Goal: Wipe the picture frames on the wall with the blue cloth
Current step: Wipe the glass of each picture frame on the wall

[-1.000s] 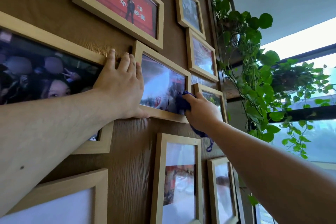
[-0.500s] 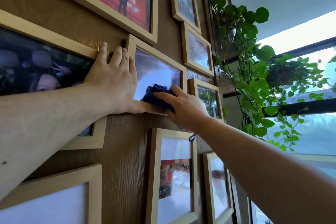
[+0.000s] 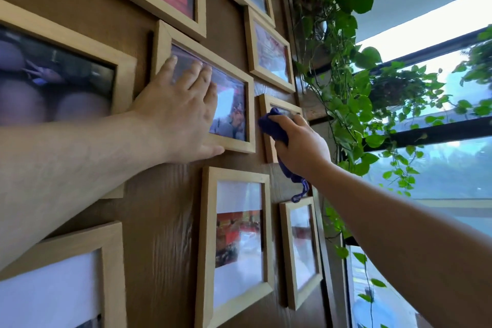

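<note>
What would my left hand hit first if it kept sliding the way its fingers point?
The left hand lies flat on the middle frame, fingers pointing up and right. Likely it would meet that frame's upper wooden edge first, then bare wall.

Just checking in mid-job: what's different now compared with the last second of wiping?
The right hand carried the blue cloth rightward, off the middle landscape frame and onto the small frame beside it. The left hand slid from that frame's left edge onto its glass, fingers spread. The cloth stays gripped in the right hand; every frame still hangs in place.
</note>
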